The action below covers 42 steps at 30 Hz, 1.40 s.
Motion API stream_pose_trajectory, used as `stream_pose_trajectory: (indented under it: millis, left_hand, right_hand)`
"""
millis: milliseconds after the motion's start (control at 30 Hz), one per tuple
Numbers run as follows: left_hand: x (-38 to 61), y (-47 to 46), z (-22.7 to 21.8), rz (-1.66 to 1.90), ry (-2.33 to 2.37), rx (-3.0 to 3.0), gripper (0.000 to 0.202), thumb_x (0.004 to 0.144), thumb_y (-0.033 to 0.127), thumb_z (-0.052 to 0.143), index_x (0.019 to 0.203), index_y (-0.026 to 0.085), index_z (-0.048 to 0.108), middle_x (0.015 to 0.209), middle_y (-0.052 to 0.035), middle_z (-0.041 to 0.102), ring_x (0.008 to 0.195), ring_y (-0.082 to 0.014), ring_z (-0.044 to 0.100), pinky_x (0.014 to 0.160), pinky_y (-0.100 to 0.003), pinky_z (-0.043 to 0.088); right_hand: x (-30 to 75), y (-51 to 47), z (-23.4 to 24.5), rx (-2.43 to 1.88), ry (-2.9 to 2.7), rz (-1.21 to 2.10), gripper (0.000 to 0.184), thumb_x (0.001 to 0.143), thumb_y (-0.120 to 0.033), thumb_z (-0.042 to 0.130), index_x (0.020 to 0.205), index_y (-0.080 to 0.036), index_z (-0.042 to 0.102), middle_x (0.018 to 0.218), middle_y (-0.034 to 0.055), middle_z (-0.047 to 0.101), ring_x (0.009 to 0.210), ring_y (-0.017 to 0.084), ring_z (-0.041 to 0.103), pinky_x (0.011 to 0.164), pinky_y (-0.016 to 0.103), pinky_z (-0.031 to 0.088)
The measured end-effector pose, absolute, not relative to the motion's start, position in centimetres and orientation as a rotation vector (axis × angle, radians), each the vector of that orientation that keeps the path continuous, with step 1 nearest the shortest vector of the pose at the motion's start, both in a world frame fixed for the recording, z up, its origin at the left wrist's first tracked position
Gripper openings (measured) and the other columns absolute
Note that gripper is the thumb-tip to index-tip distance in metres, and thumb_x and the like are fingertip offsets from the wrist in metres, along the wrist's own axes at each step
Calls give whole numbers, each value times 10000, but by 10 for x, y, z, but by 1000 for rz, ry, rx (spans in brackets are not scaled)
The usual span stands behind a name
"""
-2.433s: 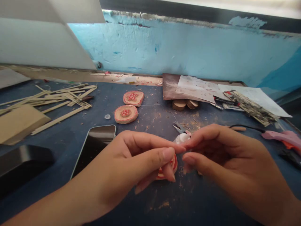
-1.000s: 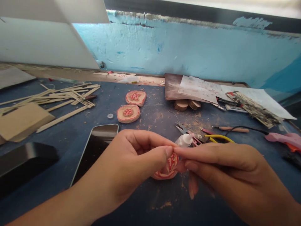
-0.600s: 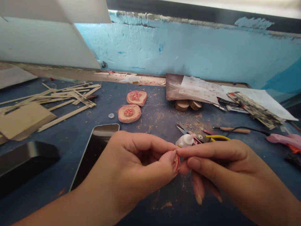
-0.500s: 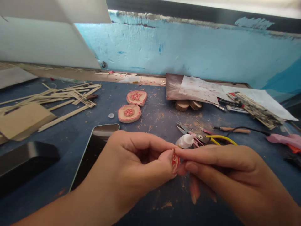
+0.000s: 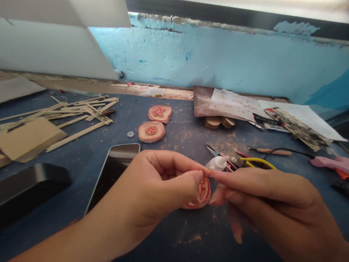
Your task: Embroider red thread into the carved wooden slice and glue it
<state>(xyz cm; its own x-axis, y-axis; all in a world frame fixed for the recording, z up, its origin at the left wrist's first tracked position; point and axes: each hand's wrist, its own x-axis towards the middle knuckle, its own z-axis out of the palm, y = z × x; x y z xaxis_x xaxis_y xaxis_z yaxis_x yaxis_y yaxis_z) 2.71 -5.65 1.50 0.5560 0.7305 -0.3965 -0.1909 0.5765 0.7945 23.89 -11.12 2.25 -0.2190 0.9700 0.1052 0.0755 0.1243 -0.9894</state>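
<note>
A round wood slice point(image 5: 204, 192) with a red rim and red carved-looking pattern sits just below my fingertips, partly covered by my left thumb. Whether it rests on the table or is held, I cannot tell. My left hand point(image 5: 160, 189) is closed, thumb and forefinger pinched above the slice; anything between them is too small to make out. Its tips meet those of my right hand point(image 5: 272, 200), whose fingers are also pinched together close to the slice's right edge. Behind the fingertips is a small white nozzle bottle point(image 5: 217, 163).
Two red-marked wood slices point(image 5: 151, 131) lie farther back. A phone point(image 5: 109, 171) and black object point(image 5: 35, 187) are left, with thin sticks point(image 5: 79, 134) and a wood block point(image 5: 32, 138) beyond. Yellow-handled pliers point(image 5: 253, 162), sandpaper point(image 5: 203, 102) and a pink tool point(image 5: 327, 162) are right.
Both hands have shifted slightly apart and my right hand has moved a little right. More of the wood slice's red face now shows beneath my left thumb.
</note>
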Motion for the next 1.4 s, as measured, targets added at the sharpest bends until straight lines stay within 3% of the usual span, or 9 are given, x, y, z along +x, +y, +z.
stream_pose_trajectory:
  millis: [100, 233, 433, 600, 767, 1000, 1133, 1300, 1400]
  left_hand:
    - [31, -56, 19, 623, 828, 725, 97, 796, 122, 885, 748, 205, 873, 629, 7, 759, 587, -74, 645, 588, -130, 532]
    - [33, -55, 24, 629, 844, 690, 51, 813, 181, 874, 767, 193, 855, 652, -6, 761, 593, -89, 648, 560, -141, 497]
    - [33, -57, 25, 633, 832, 760, 54, 850, 197, 792, 880, 198, 837, 746, -29, 819, 529, -69, 559, 523, -143, 447]
    - [31, -56, 27, 690, 884, 776, 57, 760, 140, 728, 722, 181, 740, 616, -6, 762, 411, -45, 456, 446, -127, 414]
    - [29, -56, 29, 699, 925, 823, 109, 739, 157, 903, 779, 226, 828, 701, 9, 804, 591, -109, 680, 550, -133, 543]
    - [36, -60, 33, 698, 927, 1041, 22, 809, 268, 901, 787, 269, 903, 745, -29, 841, 671, -158, 749, 604, -170, 608]
    - [34, -59, 30, 676, 941, 1063, 25, 817, 270, 884, 802, 265, 905, 713, -30, 831, 664, -186, 771, 598, -209, 628]
    - [31, -56, 26, 593, 925, 922, 81, 771, 191, 903, 799, 268, 905, 761, -18, 853, 682, -133, 753, 647, -151, 607]
    - [31, -54, 23, 567, 939, 884, 109, 738, 146, 903, 763, 251, 893, 735, -13, 844, 678, -115, 732, 650, -128, 583]
  right_hand:
    - [242, -113, 21, -1121, -1265, 1435, 283, 1020, -263, 792, 1191, -473, 874, 847, -2, 855, 501, 62, 695, 444, 86, 500]
    - [244, -111, 19, -1134, -1010, 1684, 153, 1003, -434, 826, 1140, -432, 895, 652, 10, 779, 458, 48, 655, 444, 69, 410]
    - [244, -110, 17, -1083, -890, 1805, 106, 987, -404, 850, 1069, -360, 899, 872, 9, 852, 490, 38, 700, 445, 65, 425]
    - [244, -110, 16, -1113, -876, 1805, 151, 954, -426, 883, 1080, -346, 906, 839, 28, 848, 479, 56, 703, 434, 84, 419]
    - [244, -110, 15, -1122, -883, 1786, 169, 949, -420, 889, 1103, -349, 904, 843, 38, 849, 476, 58, 696, 424, 90, 396]
    - [242, -110, 15, -1119, -930, 1739, 144, 987, -387, 853, 1121, -369, 904, 891, 45, 858, 497, 46, 690, 443, 85, 398]
    - [238, -106, 16, -1090, -1072, 1605, 177, 1008, -258, 811, 1089, -377, 913, 860, 25, 862, 532, 56, 710, 460, 79, 474]
    - [241, -106, 20, -1126, -1554, 1127, 365, 978, -71, 722, 1185, -319, 892, 714, -55, 810, 553, 49, 740, 587, 59, 587]
    - [246, -107, 20, -1024, -1918, 697, 455, 927, 42, 677, 1271, -199, 853, 934, -7, 878, 770, 47, 818, 813, 26, 595]
